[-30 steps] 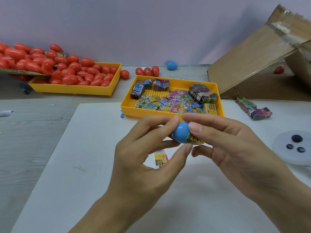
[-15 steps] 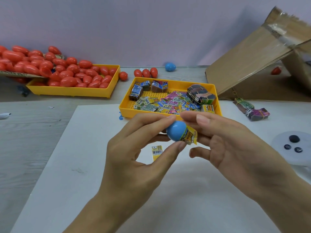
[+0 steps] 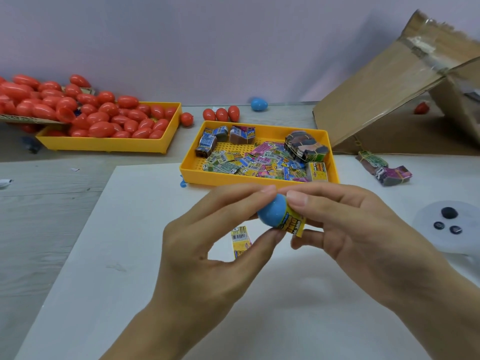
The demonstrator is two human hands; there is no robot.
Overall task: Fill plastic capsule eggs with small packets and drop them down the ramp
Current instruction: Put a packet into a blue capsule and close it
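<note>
My left hand [image 3: 207, 245] pinches a blue capsule half [image 3: 271, 213] between thumb and fingers, above the white board. My right hand [image 3: 358, 229] pinches a yellow packet [image 3: 294, 224] whose end sits in the open mouth of that blue half. Another yellow packet [image 3: 240, 240] lies flat on the board under my hands. Just behind them stands a yellow tray [image 3: 223, 178] full of loose packets and bundled stacks. The cardboard ramp [image 3: 384, 94] slopes up at the back right.
A second yellow tray [image 3: 104, 146] heaped with red capsule eggs stands at the back left. Three red eggs [image 3: 222, 114] and a blue egg [image 3: 258, 103] lie by the wall. Two banded packet bundles [image 3: 381, 168] rest right of the tray. A white disc [image 3: 446, 224] with dark beads sits far right.
The yellow packet sticks out more from the blue half and my right fingers have shifted along it. Both hands stay together in the same place.
</note>
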